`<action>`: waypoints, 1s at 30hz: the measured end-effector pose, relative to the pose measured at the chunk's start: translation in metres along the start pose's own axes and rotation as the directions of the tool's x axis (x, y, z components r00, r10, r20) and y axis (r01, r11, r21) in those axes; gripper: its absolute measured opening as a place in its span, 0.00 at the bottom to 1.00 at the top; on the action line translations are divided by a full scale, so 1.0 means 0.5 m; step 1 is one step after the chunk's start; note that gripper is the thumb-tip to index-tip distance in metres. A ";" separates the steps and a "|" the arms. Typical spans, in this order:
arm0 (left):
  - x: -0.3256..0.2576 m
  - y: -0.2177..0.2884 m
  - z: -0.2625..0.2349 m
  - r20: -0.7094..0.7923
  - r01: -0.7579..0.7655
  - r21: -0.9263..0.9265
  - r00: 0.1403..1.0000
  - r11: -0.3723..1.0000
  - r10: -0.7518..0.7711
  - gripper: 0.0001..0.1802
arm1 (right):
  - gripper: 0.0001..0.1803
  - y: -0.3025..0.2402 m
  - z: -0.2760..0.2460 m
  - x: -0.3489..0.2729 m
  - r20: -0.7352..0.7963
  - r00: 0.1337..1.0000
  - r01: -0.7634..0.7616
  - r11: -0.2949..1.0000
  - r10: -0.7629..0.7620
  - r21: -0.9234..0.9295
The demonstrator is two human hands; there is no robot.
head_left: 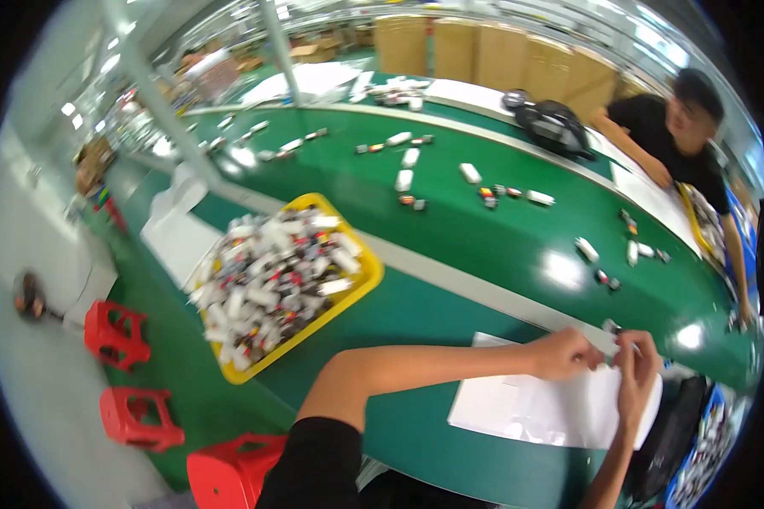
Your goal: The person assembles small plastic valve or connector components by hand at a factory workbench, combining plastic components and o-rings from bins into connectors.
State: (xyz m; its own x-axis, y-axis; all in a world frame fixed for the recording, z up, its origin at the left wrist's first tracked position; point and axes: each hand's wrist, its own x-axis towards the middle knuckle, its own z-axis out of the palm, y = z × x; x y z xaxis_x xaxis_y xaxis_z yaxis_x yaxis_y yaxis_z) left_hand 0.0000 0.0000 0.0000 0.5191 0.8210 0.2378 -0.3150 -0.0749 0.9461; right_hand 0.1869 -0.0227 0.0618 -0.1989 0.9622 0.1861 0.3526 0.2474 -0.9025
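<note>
A yellow tray heaped with small white pieces sits on the green belt. Beyond the tray, loose white pieces lie scattered on the belt; left of the tray stand red stools. Far right of it, another person leans over the belt, near a black bag.

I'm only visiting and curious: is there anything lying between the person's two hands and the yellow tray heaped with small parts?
Nothing visible. Both the left hand and the right hand already pinch a small white part over a white sheet. From there to the yellow tray lies only bare green table, crossed by the person's own left forearm.
</note>
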 end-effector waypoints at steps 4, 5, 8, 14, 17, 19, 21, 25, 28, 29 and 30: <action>0.031 -0.011 0.007 -0.019 0.128 -0.080 0.991 0.988 -0.130 0.15 | 0.11 -0.023 0.007 -0.044 -0.094 0.972 0.200 0.968 -0.215 -0.151; 0.024 -0.010 0.007 -0.052 0.111 -0.259 0.990 0.960 -0.128 0.16 | 0.15 -0.021 0.001 -0.051 -0.054 0.986 0.145 0.969 -0.159 -0.202; 0.038 0.001 -0.010 -0.109 0.170 -0.278 0.972 0.945 -0.207 0.19 | 0.19 0.018 0.010 -0.036 -0.065 0.960 0.256 0.945 -0.274 -0.202; 0.049 0.004 0.005 -0.176 0.166 -0.234 0.962 0.958 -0.210 0.19 | 0.12 0.035 0.026 -0.039 -0.206 0.978 0.000 1.000 -0.007 -0.031; 0.048 0.000 -0.001 -0.183 0.157 -0.271 0.960 0.950 -0.211 0.19 | 0.07 0.040 0.031 -0.031 -0.247 0.967 -0.051 0.999 0.054 0.018; 0.044 -0.002 -0.005 -0.190 0.174 -0.273 0.954 0.946 -0.230 0.18 | 0.06 0.045 0.034 -0.028 -0.340 0.936 0.106 0.994 -0.096 0.012; 0.048 0.001 -0.002 -0.191 0.162 -0.238 0.959 0.958 -0.209 0.17 | 0.04 0.043 0.029 -0.026 -0.329 0.938 0.105 0.994 -0.108 -0.028; 0.044 -0.003 0.006 -0.174 0.116 -0.188 0.973 0.975 -0.149 0.16 | 0.04 0.050 0.038 -0.024 -0.319 0.927 0.170 0.980 -0.195 -0.105; 0.039 -0.004 0.005 -0.194 0.066 -0.175 0.976 0.982 -0.100 0.15 | 0.05 0.056 0.042 -0.022 -0.313 0.920 0.198 0.969 -0.236 -0.149; 0.038 -0.004 0.005 -0.197 0.076 -0.161 0.974 0.984 -0.108 0.15 | 0.05 0.058 0.043 -0.020 -0.303 0.914 0.220 0.957 -0.269 -0.186; 0.037 -0.004 0.004 -0.196 0.074 -0.151 0.975 0.986 -0.103 0.15 | 0.05 0.060 0.044 -0.019 -0.302 0.913 0.225 0.956 -0.275 -0.188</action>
State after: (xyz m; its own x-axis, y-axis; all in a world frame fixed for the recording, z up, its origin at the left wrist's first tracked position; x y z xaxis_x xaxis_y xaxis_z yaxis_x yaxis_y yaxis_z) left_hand 0.0118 0.0144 0.0031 0.3830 0.9193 0.0911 -0.3917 0.0723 0.9173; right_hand 0.1793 -0.0268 0.0244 -0.0021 0.8448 0.5351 0.4643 0.4748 -0.7477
